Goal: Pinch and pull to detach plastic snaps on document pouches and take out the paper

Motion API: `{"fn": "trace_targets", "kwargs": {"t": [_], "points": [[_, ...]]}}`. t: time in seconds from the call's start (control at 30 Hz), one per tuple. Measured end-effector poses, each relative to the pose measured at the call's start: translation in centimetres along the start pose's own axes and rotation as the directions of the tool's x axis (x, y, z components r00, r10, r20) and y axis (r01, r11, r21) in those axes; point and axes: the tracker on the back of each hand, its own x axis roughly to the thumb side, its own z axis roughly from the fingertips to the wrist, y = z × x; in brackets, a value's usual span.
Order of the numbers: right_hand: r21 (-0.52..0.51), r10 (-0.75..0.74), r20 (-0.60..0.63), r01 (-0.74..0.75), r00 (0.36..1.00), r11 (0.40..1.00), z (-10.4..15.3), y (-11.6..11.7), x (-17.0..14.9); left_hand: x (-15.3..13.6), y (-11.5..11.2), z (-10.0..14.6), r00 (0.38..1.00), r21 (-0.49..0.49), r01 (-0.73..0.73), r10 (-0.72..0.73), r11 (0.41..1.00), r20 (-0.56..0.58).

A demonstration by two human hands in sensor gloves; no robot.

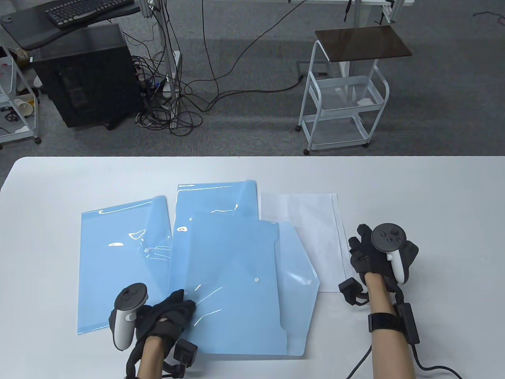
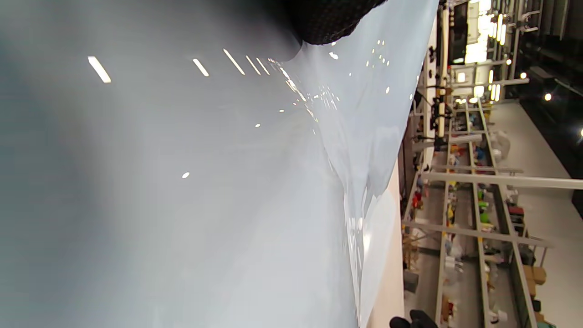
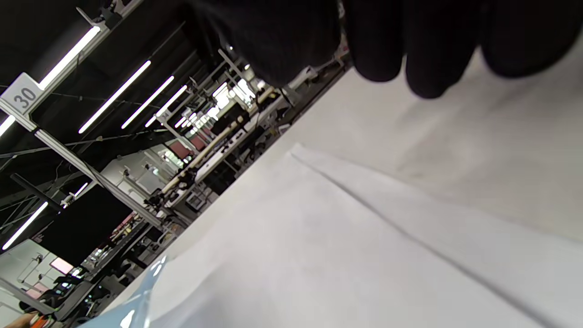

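Note:
Three light blue document pouches lie overlapping on the white table (image 1: 394,185). The front pouch (image 1: 236,292) has its flap (image 1: 300,272) folded open to the right, and its white snap (image 1: 257,280) shows. My left hand (image 1: 182,303) rests with flat fingers on this pouch's near left corner; a black fingertip (image 2: 328,23) touches the glossy pouch (image 2: 205,191) in the left wrist view. White paper (image 1: 311,233) lies just right of the pouches. My right hand (image 1: 361,246) sits at the paper's right edge, its fingers (image 3: 423,50) loosely bent over the table and holding nothing.
A second pouch (image 1: 118,268) lies at the left with its flap open, and a third pouch (image 1: 213,201) lies behind. Beyond the table's far edge stand a white trolley (image 1: 343,102) and a black computer case (image 1: 86,75) with cables.

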Motion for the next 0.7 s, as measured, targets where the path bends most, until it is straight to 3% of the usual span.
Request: {"fn": "trace_targets", "kwargs": {"t": [0.13, 0.3, 0.53, 0.7], "points": [[-0.013, 0.039, 0.05, -0.038, 0.998, 0.999, 1.6, -0.6, 0.7, 0.0, -0.1, 0.1, 1.0, -0.004, -0.006, 0.006, 1.0, 0.013], [0.14, -0.104, 0.091, 0.091, 0.99, 0.986, 3.7, -0.1, 1.5, 0.1, -0.4, 0.2, 0.999, -0.019, -0.02, 0.021, 1.0, 0.042], [0.443, -0.279, -0.041, 0.268, 0.959, 0.856, 6.0, 2.5, 1.0, 0.1, -0.9, 0.3, 0.998, -0.043, -0.012, 0.014, 0.999, 0.061], [0.523, -0.335, -0.067, 0.319, 0.94, 0.791, 7.0, 3.7, 0.5, -0.3, -1.3, -0.1, 0.999, -0.039, 0.022, -0.02, 0.999, 0.035]]}}
